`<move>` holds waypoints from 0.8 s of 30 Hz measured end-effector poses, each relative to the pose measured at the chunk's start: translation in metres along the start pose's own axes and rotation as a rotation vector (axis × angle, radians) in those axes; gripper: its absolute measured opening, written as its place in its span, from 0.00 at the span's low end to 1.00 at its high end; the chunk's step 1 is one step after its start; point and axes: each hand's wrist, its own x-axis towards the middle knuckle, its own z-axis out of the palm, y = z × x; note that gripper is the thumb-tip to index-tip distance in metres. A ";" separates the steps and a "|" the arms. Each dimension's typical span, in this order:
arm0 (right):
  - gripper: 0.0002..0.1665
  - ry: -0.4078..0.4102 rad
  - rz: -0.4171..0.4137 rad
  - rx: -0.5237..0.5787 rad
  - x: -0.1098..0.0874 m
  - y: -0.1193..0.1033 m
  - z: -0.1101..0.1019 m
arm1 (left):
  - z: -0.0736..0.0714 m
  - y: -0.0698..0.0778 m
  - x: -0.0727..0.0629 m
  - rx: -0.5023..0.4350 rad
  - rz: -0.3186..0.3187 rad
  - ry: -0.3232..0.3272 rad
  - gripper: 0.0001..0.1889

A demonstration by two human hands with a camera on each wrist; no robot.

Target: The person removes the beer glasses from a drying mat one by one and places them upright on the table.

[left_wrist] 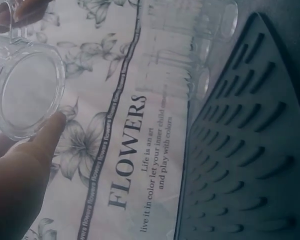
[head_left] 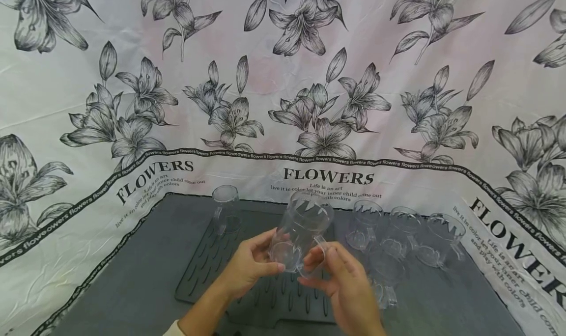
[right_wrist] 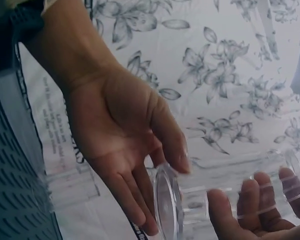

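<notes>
A clear glass mug (head_left: 305,218) is held up, tilted, above the dark ridged mat (head_left: 194,277). My left hand (head_left: 249,267) grips the mug near its base from the left, thumb against the lower edge. On the other side, my right hand (head_left: 347,282) holds it at the handle, fingers curled there. From the left wrist, the mug's round base (left_wrist: 32,92) faces the camera beside the left thumb. The right wrist view has the left hand (right_wrist: 125,125) at the base and the right fingers (right_wrist: 247,200) along the handle side.
One upright glass mug (head_left: 226,213) stands at the mat's back left. To the right, several more clear mugs (head_left: 400,230) stand on the grey table (head_left: 446,296), one (head_left: 386,272) nearer the front and partly behind the right hand. A flower-printed cloth (head_left: 247,95) rises behind and at the sides.
</notes>
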 end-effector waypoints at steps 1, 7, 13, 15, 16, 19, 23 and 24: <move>0.18 0.027 0.016 0.002 0.000 0.001 0.002 | -0.001 -0.001 0.000 0.009 -0.002 -0.003 0.42; 0.14 0.132 0.061 0.003 0.000 0.001 0.011 | -0.007 -0.003 0.002 0.032 -0.012 -0.017 0.41; 0.13 0.134 0.045 -0.047 -0.003 -0.003 0.013 | -0.012 -0.001 -0.004 0.134 -0.016 0.009 0.43; 0.14 0.150 0.036 -0.081 -0.004 -0.006 0.013 | -0.015 0.001 -0.008 0.187 -0.005 0.028 0.43; 0.14 0.160 0.032 -0.097 -0.004 -0.008 0.013 | -0.017 0.002 -0.010 0.213 0.000 0.039 0.43; 0.16 0.198 0.026 -0.149 -0.006 -0.014 0.012 | -0.024 0.006 -0.018 0.257 0.025 0.055 0.42; 0.16 0.228 0.011 -0.196 -0.009 -0.023 0.007 | -0.035 0.012 -0.029 0.311 0.051 0.083 0.41; 0.16 0.233 0.005 -0.202 -0.011 -0.024 0.005 | -0.038 0.013 -0.031 0.327 0.060 0.091 0.41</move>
